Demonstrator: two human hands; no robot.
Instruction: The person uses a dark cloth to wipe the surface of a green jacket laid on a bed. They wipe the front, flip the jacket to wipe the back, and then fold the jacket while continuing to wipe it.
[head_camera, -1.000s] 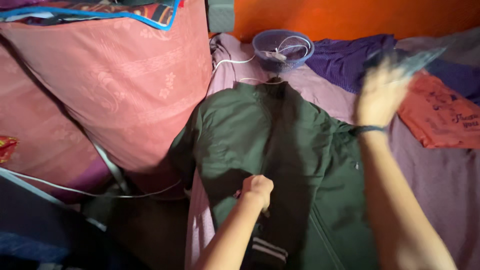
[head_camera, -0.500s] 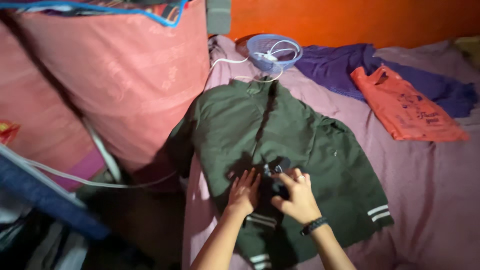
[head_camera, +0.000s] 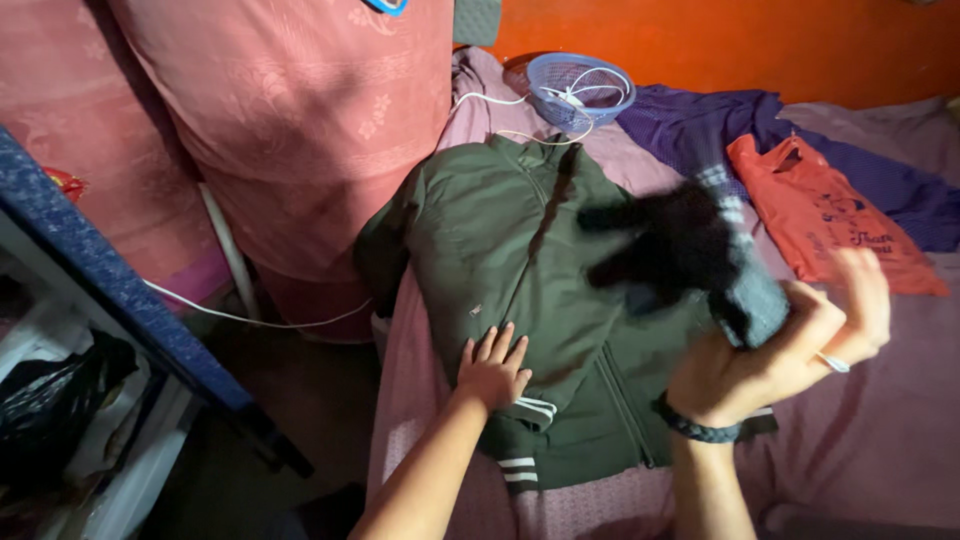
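Since the earlier frame, right hand (head_camera: 770, 365) has lifted, now gripping a blurred dark cloth (head_camera: 680, 255) at centre right. Left hand (head_camera: 492, 368) lies spread flat on the green jacket (head_camera: 500, 240), mid-frame. Orange printed bag (head_camera: 830, 215) lies upper right.

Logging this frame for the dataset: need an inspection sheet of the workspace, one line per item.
Surface: bed with a mauve sheet, wrinkled.
Job's things: green jacket laid flat, collar toward the wall; dark, motion-blurred cloth lifted above it.
Clutter: orange bag, purple cloth, blue basket near the wall.
Hands: left hand flat on the jacket near the hem, fingers spread; right hand raised, its grip on the dark cloth, black wristband on.
Cables: white cable in the basket, trailing onto the bed; another white cord by the bedside.
Surroundings: orange wall, pink patterned cover to the left, dark shelf edge.
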